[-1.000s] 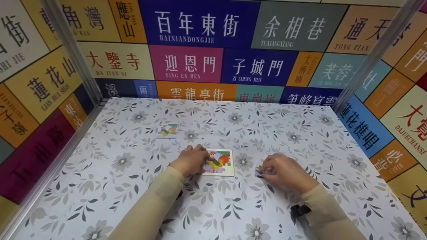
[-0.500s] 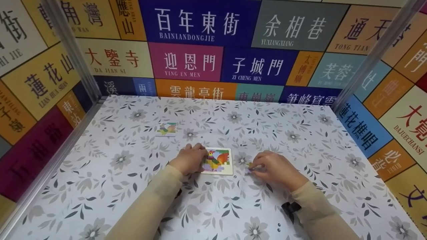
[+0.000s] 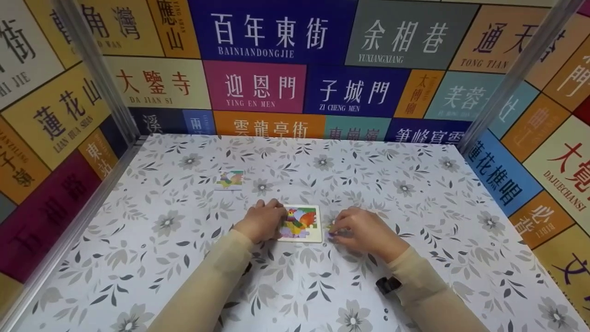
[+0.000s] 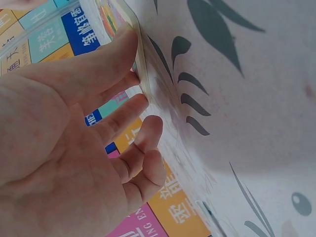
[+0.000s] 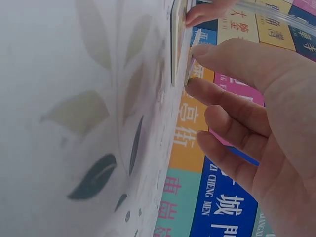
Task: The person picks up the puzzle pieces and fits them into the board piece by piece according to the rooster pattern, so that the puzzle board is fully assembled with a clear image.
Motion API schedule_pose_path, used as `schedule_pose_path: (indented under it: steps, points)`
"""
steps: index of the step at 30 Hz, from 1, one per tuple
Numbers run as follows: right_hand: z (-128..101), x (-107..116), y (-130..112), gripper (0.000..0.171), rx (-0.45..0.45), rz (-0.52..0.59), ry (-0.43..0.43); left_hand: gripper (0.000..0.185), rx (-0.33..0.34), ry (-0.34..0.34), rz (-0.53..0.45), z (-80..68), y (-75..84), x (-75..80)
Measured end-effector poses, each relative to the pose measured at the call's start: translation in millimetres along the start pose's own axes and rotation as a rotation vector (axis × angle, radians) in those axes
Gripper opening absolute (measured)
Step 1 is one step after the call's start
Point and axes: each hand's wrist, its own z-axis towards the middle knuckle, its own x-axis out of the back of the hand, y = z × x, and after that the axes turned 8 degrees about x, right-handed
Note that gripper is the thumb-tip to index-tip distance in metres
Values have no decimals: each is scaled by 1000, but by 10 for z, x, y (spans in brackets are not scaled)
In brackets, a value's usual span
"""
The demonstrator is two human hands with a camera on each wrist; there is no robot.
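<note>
A small jigsaw puzzle board (image 3: pixel 313 234) with a cream rim and a colourful bird picture lies flat on the table. My left hand (image 3: pixel 262 222) grips its left edge between thumb and fingers; the left wrist view shows the thumb over the board's rim (image 4: pixel 142 64). Just right of the board, my right hand (image 3: pixel 364 232) pinches a thin puzzle piece (image 3: pixel 329 230) between thumb and index finger. In the right wrist view this puzzle piece (image 5: pixel 190 64) appears edge-on, slightly above the table and apart from the board. The fingers cover part of it.
A square picture card (image 3: pixel 229 180) with a similar bird lies farther back on the left. The table (image 3: pixel 295 286) has a floral cover. Panels (image 3: pixel 258 87) with printed characters stand behind and at both sides, with clear strips at the corners.
My right hand has moved left with the puzzle piece, close to the board's right edge. My left hand stays at the board's left side.
</note>
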Motion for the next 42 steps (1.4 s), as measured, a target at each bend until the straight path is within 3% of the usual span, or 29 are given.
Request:
schedule_pose_path:
  steps: [12,19,31,42]
  points:
    - [194,-116,-97,12,53,-12,-31,50,48,-35,-40,30,15,14]
    - [294,-147,-147,10,84,7,-41,50,29,-20,-30,22,10,14]
    - [371,-209,-151,8,65,-21,-47,46,2,-2,2,9,1,11]
    - [402,-191,-169,9,5,-5,-97,52,23,-25,14,26,7,18]
